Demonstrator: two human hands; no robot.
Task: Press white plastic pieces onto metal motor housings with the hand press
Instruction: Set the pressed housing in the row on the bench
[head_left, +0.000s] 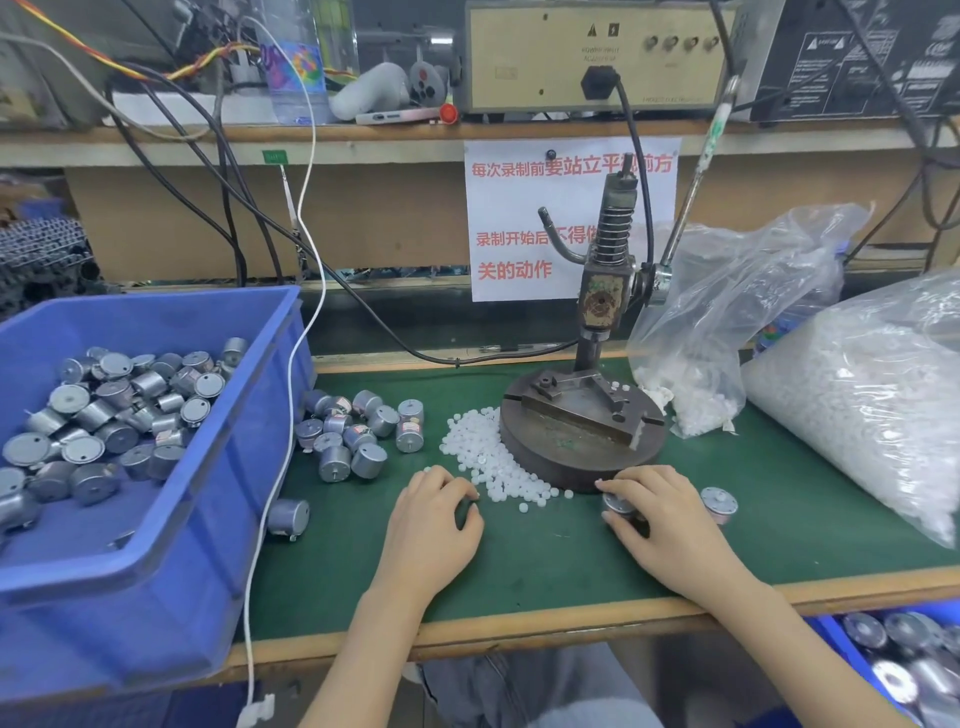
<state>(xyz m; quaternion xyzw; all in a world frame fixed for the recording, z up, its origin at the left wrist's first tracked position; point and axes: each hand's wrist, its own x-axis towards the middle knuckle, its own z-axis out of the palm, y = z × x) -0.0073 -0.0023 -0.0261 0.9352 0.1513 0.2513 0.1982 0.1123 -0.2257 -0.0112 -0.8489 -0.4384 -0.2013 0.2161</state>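
Note:
A hand press (602, 291) stands on a round metal base (576, 441) on the green mat. A heap of small white plastic pieces (488, 457) lies at the base's left front edge. My left hand (436, 519) rests on the mat at the heap's near edge with curled fingers; whether it pinches a piece is hidden. My right hand (660, 514) grips a metal motor housing (618, 504) on the mat in front of the base. Another housing (719, 503) lies just right of that hand. Loose housings (358, 431) sit left of the heap.
A blue bin (156, 545) of motor housings fills the left side, with one housing (288, 517) beside it. Clear bags of white pieces (857, 405) lie at the right. A white cable (291, 415) hangs over the bin's edge. A blue tray (898, 660) of housings sits below right.

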